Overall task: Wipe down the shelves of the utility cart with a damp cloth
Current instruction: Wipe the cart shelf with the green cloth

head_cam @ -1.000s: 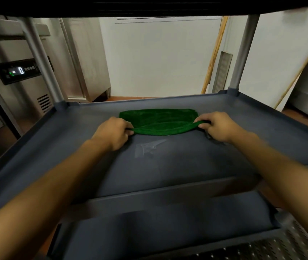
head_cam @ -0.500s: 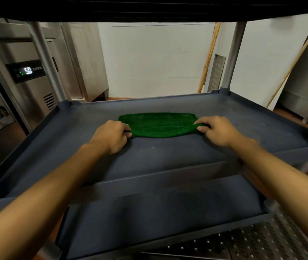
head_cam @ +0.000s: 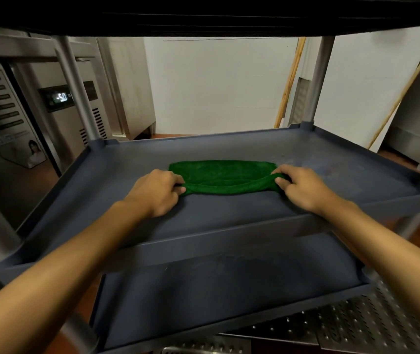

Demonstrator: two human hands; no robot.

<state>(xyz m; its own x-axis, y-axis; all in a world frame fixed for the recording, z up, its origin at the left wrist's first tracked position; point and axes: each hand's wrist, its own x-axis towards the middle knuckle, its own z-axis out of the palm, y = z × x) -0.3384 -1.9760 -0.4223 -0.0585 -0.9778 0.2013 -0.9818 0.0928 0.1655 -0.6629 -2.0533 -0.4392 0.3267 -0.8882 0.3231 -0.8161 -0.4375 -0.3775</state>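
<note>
The left hand (head_cam: 158, 192) has its fingers curled and pinches the left end of the near edge of the green cloth (head_cam: 224, 176). The right hand (head_cam: 303, 187) pinches the right end the same way, so that edge is drawn taut and slightly raised between them. The rest of the cloth lies flat on the middle shelf (head_cam: 229, 221) of the utility cart (head_cam: 321, 80), roughly central, reaching from the hands toward the shelf's far rim. Its long axis runs side to side across the shelf, with one hand at each end and neither nearer. The coming stroke likely turns on this: pulled toward the shelf's near rim, the cloth would sweep a broad band. Under the middle shelf is the lower shelf (head_cam: 229, 290); over it is the dark top shelf (head_cam: 203, 16).
</note>
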